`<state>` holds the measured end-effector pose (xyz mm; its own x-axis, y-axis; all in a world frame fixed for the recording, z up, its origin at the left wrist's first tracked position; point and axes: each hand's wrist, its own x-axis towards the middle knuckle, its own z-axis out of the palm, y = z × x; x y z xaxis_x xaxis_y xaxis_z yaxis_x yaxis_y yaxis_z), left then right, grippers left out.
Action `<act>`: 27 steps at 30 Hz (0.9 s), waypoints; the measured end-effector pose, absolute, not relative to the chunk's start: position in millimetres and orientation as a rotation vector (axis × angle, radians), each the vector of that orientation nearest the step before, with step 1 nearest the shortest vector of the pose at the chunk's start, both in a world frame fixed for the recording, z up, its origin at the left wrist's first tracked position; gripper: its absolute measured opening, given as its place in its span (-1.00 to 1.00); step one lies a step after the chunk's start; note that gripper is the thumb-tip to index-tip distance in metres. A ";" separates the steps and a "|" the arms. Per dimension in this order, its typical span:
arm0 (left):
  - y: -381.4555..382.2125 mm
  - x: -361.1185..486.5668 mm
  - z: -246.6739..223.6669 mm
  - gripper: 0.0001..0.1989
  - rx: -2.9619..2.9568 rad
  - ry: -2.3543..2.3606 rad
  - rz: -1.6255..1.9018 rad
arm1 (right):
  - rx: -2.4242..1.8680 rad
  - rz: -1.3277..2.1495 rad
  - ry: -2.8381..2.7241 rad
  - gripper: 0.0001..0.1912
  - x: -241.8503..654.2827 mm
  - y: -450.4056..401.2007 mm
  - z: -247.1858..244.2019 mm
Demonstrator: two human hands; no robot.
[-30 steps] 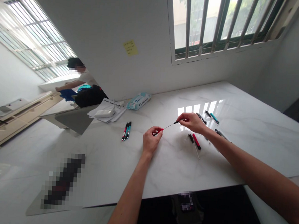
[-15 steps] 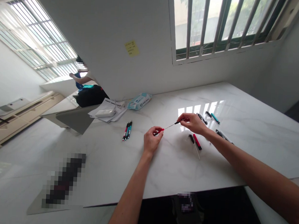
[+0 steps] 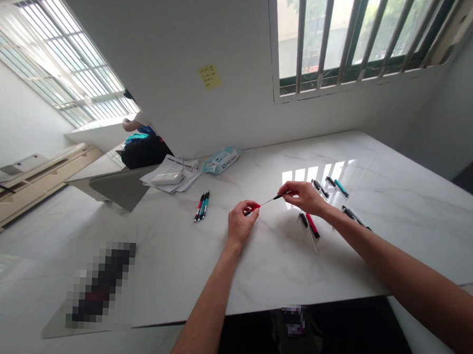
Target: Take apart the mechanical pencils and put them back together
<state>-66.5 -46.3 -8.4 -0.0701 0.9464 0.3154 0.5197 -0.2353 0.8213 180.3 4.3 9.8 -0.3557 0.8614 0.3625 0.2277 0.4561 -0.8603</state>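
Note:
My left hand (image 3: 242, 219) pinches a small red and black pen part (image 3: 253, 209) above the marble table (image 3: 279, 274). My right hand (image 3: 301, 196) holds a black piece (image 3: 280, 196) between thumb and fingers. A thin line or rod (image 3: 267, 202) spans the gap between the two pieces; its exact kind is too small to tell. Just below my right hand lie a red pen part (image 3: 312, 226), a black part (image 3: 303, 219) and a thin white stick (image 3: 312, 240). Several assembled pens (image 3: 201, 206) rest side by side to the left of my left hand.
Black and teal pen parts (image 3: 341, 188) and grey-black ones (image 3: 355, 217) lie on the right. Papers (image 3: 173, 173) with a white device and a wipes pack (image 3: 222, 160) sit by the wall. Beyond the partition, a person's arm (image 3: 132, 124) shows near a black bag (image 3: 145, 152).
My right hand has shifted very slightly, with the black piece still held. The person behind the partition has moved, and less of them shows.

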 end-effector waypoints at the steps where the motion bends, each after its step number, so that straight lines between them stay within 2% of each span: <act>1: -46.6 -66.2 -8.4 -0.89 1.769 1.557 1.253 | -0.904 0.924 -1.841 -0.81 180.3 4.5 9.0; 14: -51.5 -56.7 -4.2 -0.91 1.912 1.399 1.171 | -0.810 1.039 -1.929 -0.81 168.5 -1.6 -1.8; 23: -51.8 -56.8 -3.0 -0.92 1.955 1.366 1.173 | -1.027 0.974 -2.046 -0.70 170.6 -5.3 5.7; 27: -50.9 -57.2 -4.2 -0.92 1.949 1.393 1.180 | -0.960 0.966 -2.071 -0.74 172.7 -5.5 8.3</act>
